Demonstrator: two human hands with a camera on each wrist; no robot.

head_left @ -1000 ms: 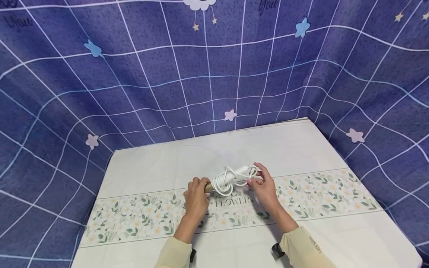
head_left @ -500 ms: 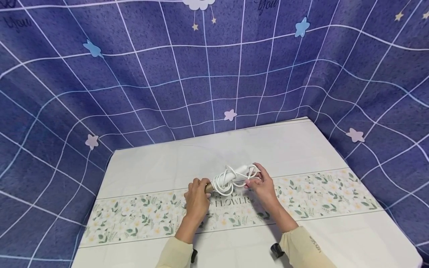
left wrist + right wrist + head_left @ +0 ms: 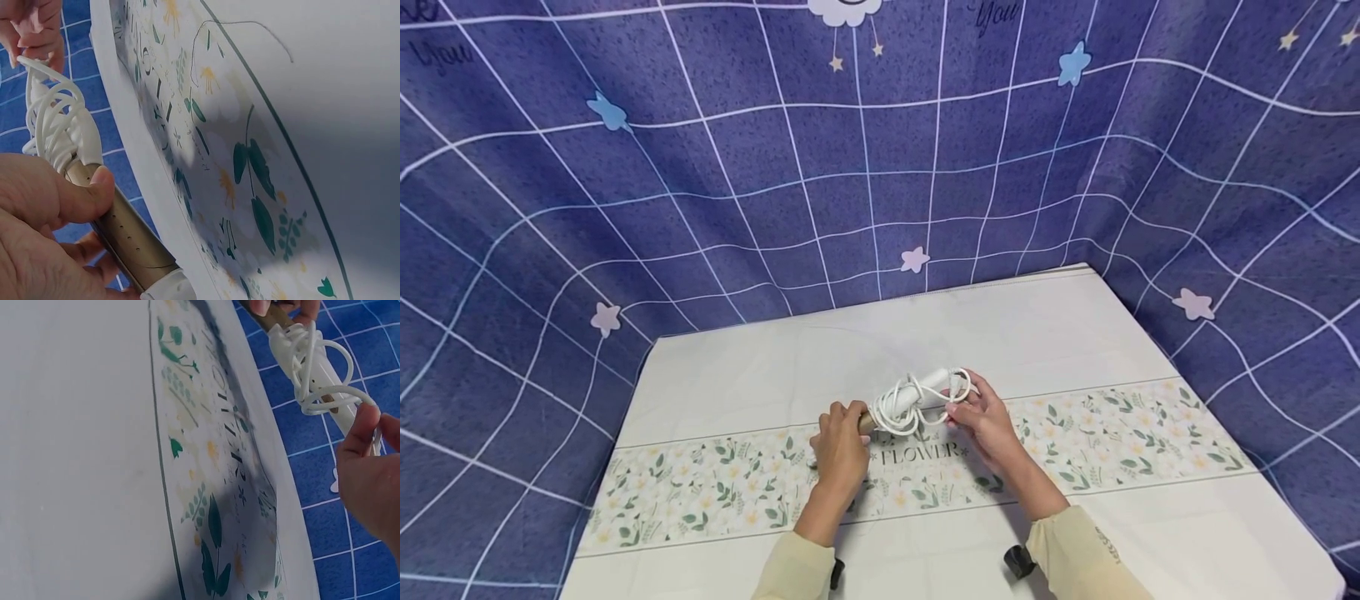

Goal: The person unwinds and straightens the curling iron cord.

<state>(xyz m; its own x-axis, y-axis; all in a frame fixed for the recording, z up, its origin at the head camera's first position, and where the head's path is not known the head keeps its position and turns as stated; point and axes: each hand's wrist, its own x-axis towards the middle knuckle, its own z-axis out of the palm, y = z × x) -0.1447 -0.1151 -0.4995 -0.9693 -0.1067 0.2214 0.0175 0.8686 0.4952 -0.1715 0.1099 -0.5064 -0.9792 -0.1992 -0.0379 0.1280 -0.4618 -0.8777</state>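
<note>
A hair iron with a gold-brown body (image 3: 134, 234) and a white handle (image 3: 937, 379) is held at a slant just above the table. White cord (image 3: 895, 412) is wound in loose loops round its handle. My left hand (image 3: 841, 450) grips the gold-brown part, thumb on top in the left wrist view. At the handle's far end my right hand (image 3: 994, 429) pinches a loop of the cord between thumb and fingers; the right wrist view shows this loop (image 3: 340, 390) standing off the handle. The left hand covers part of the body.
Beneath the hands lies a white table cover (image 3: 760, 350) with a flowered band (image 3: 700, 483) and printed lettering. A blue curtain (image 3: 722, 183) with white grid lines and stars hangs behind and at both sides. A thin dark thread (image 3: 250, 23) lies on the cover.
My right hand has shifted slightly left with the cord loop, and the hair iron has moved a little left too. Both hands keep their holds.
</note>
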